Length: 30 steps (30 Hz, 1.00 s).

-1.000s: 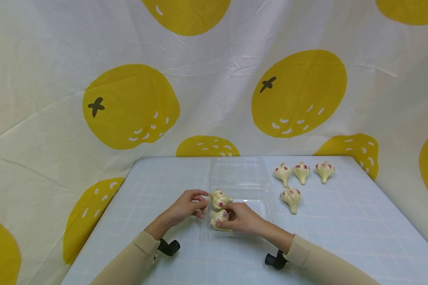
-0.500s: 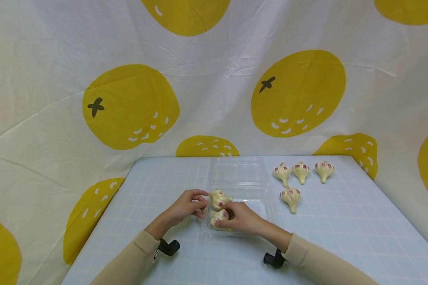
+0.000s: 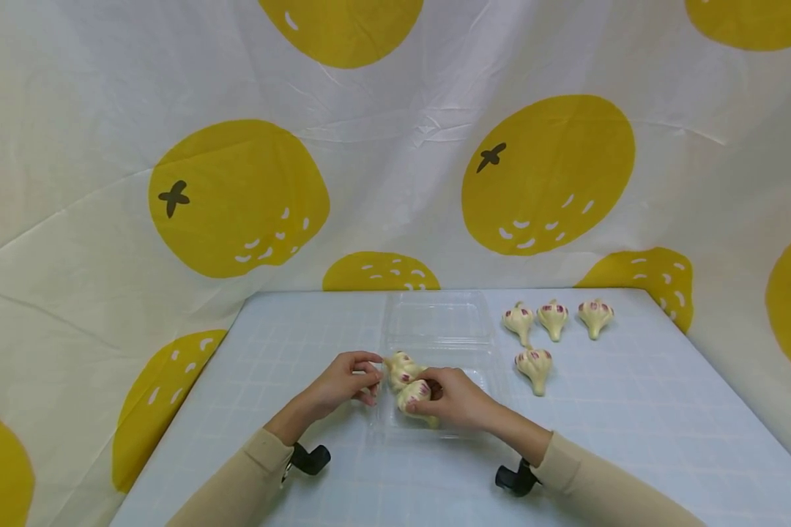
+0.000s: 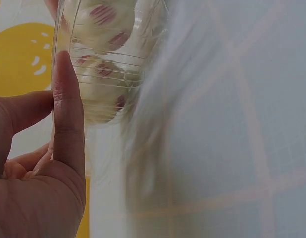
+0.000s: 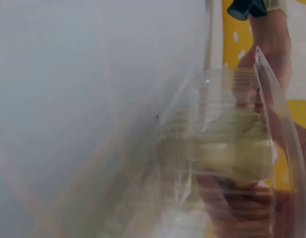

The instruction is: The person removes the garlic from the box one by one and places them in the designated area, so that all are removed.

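Observation:
A clear plastic clamshell container (image 3: 484,432) lies with its lid folded back, holding two cream garlic bulbs with purple marks. My right hand (image 3: 461,399) reaches in from the right and grips the near garlic bulb (image 3: 413,395) between thumb and fingers. Its stem points toward the near right. Behind it, the far garlic bulb (image 3: 402,369) lies against the left side of the container. My left hand (image 3: 344,377) is at the left wall, its fingers (image 4: 68,114) lightly bent and touching the rim and outer side. Through the plastic in the right wrist view, a garlic bulb (image 5: 237,148) appears blurred.
The transparent lid (image 3: 440,318) lies flat behind the container. To the right on the light blue checked cloth (image 3: 633,424) are a single garlic bulb (image 3: 534,368) and a row of three, with one garlic bulb (image 3: 595,317) farthest right. A lemon-print curtain (image 3: 395,146) hangs behind.
The near garlic bulb, in my right hand, has shifted slightly right and turned, its stem swinging toward me. My left hand stays at the container's left wall.

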Each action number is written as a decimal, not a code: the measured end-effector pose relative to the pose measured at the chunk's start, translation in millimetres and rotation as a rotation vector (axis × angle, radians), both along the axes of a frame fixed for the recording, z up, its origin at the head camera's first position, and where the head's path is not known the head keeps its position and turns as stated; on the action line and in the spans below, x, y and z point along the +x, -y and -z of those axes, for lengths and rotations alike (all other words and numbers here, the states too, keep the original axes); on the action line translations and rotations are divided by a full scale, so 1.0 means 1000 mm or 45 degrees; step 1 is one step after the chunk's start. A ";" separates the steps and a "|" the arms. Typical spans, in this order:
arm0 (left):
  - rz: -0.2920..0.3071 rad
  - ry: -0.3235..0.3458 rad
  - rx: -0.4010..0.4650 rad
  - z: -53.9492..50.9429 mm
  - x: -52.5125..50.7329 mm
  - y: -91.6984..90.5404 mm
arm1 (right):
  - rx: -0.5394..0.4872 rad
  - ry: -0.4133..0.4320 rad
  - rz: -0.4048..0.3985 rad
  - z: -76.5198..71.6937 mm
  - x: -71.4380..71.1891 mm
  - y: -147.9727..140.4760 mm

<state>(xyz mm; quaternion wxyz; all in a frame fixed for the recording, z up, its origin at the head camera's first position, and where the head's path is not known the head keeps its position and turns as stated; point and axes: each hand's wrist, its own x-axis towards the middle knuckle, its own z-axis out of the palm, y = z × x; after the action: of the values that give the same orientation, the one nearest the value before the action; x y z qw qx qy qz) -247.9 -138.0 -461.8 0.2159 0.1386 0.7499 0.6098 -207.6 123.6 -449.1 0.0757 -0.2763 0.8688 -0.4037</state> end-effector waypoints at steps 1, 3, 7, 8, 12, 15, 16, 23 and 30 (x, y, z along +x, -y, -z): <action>-0.002 0.000 -0.001 -0.001 0.000 0.000 | -0.007 0.007 0.005 -0.002 0.000 -0.002; -0.005 -0.002 -0.004 -0.001 0.000 0.000 | -0.018 0.012 0.016 -0.005 0.000 -0.007; -0.015 0.002 -0.008 -0.003 0.000 0.000 | -0.022 0.017 0.042 -0.010 -0.001 -0.020; -0.016 0.002 -0.009 -0.003 0.000 0.000 | -0.021 0.014 0.046 -0.011 -0.001 -0.024; -0.008 -0.017 -0.009 -0.005 0.000 0.001 | -0.026 -0.008 0.066 -0.015 -0.001 -0.038; -0.002 -0.026 -0.006 -0.006 0.000 0.001 | -0.026 -0.032 0.078 -0.018 -0.002 -0.047; -0.005 -0.019 -0.006 -0.006 0.000 0.001 | -0.016 -0.039 0.089 -0.019 -0.002 -0.050; -0.003 -0.008 -0.009 -0.005 0.002 0.001 | 0.015 -0.029 0.185 -0.025 0.000 -0.069; 0.006 -0.002 -0.007 -0.006 0.003 0.000 | -0.020 -0.006 0.241 -0.033 -0.001 -0.089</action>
<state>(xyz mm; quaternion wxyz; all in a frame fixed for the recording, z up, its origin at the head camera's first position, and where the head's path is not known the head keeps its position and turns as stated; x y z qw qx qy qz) -244.9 -138.3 -456.2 0.2171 0.1403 0.7513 0.6072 -208.2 212.6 -415.8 0.0329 -0.1947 0.8880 -0.4152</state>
